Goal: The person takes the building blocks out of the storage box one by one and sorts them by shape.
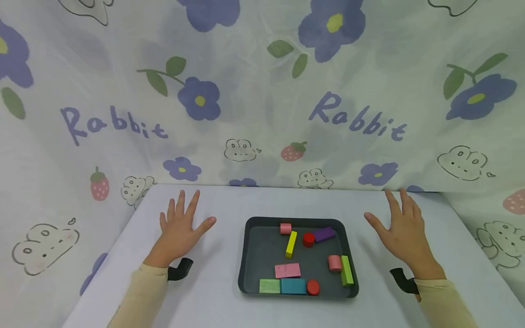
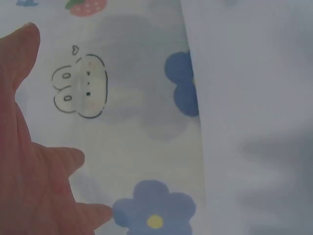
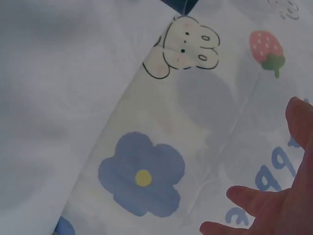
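My left hand (image 1: 178, 233) is held over the white table to the left of a dark grey tray (image 1: 254, 255), its fingers spread and nothing in them. On the tray's other side my right hand (image 1: 404, 232) is likewise spread and holds nothing. Inside the tray lie several toy blocks: a yellow one (image 1: 291, 244), a purple one (image 1: 324, 234), a pink one (image 1: 287, 270), a blue one (image 1: 293, 286), a light green one (image 1: 269, 286) and a lime one (image 1: 346, 270). Two red cylinders (image 1: 309, 239) and two pink cylinders (image 1: 334, 263) lie among them.
A white table (image 1: 213, 291) bears the tray. Behind it and at both sides hangs a curtain (image 1: 262, 91) printed with flowers, rabbits and strawberries. Black straps (image 1: 180, 269) sit at both wrists, by the beige sleeves (image 1: 139, 296).
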Tool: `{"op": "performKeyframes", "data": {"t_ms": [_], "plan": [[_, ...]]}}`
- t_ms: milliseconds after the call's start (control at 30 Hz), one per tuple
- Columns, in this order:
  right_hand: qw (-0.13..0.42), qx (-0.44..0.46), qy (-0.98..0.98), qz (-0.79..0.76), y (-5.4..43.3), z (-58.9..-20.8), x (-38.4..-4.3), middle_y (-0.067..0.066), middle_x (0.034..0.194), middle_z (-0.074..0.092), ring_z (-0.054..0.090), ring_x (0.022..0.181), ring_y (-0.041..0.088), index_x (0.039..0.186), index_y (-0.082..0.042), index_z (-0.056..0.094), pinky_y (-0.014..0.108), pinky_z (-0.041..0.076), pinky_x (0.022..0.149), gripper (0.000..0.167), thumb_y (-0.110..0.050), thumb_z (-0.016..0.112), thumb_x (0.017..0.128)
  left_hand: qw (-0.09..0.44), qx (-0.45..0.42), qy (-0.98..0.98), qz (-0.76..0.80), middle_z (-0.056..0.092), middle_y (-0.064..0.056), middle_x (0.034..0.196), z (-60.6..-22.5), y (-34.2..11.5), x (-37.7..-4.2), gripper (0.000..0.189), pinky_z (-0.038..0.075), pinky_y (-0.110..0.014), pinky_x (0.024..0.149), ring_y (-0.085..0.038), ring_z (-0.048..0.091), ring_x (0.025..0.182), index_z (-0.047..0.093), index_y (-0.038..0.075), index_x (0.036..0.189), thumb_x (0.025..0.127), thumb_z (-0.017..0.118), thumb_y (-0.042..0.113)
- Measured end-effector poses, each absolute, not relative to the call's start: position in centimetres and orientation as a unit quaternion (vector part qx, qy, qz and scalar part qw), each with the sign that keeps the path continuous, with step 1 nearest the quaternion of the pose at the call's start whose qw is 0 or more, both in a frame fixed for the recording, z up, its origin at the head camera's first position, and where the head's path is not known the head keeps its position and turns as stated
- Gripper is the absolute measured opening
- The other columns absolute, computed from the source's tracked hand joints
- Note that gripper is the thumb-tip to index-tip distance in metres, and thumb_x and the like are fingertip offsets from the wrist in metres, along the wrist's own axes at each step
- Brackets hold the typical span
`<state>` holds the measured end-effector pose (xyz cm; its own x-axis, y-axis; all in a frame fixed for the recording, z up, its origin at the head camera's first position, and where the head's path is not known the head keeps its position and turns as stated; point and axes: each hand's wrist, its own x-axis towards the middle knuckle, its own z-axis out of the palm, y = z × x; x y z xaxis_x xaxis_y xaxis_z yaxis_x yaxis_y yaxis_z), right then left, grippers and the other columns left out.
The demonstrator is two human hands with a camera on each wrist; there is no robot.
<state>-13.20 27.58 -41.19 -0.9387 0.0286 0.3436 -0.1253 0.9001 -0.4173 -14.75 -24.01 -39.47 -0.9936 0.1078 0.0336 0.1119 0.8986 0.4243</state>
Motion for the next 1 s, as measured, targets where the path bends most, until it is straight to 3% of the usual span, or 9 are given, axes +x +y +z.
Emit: {"op": "performKeyframes", "data": {"t_ms": [233, 567, 1000], "plan": [[0.164, 0.024, -0.951, 0.260, 25.7, -40.6, -13.0, 0.036, 0.160, 0.010, 0.013, 0.139, 0.064, 0.156, 0.004, 0.026, 0.083, 0.013, 0.101, 0.087, -0.050, 0.062, 0.097, 0.010, -0.068, -0.966, -0.248, -0.004, -0.029, 0.164, -40.4, -22.7, -14.4, 0.092, -0.004, -0.080, 0.104, -0.058, -0.007, 0.146, 0.010, 0.013, 0.163, 0.097, 0.052, 0.061], [0.138, 0.028, -0.948, 0.286, 23.3, -40.7, -12.5, 0.035, 0.156, 0.022, 0.021, 0.136, 0.060, 0.155, 0.002, 0.029, 0.081, 0.027, 0.095, 0.083, -0.042, 0.067, 0.095, 0.015, -0.108, -0.953, -0.283, 0.003, -0.027, 0.165, -41.6, -20.6, -13.0, 0.089, 0.000, -0.077, 0.108, -0.055, -0.001, 0.147, 0.014, 0.012, 0.163, 0.098, 0.057, 0.054], [0.090, 0.035, -0.947, 0.305, 20.1, -40.8, -12.0, 0.034, 0.151, 0.030, 0.025, 0.136, 0.055, 0.153, 0.004, 0.033, 0.073, 0.035, 0.100, 0.075, -0.034, 0.065, 0.098, -0.045, -0.155, -0.925, -0.345, 0.002, -0.016, 0.168, -43.0, -18.0, -10.7, 0.105, 0.003, -0.069, 0.115, -0.045, 0.001, 0.151, 0.007, 0.015, 0.164, 0.089, 0.070, 0.052]]}}
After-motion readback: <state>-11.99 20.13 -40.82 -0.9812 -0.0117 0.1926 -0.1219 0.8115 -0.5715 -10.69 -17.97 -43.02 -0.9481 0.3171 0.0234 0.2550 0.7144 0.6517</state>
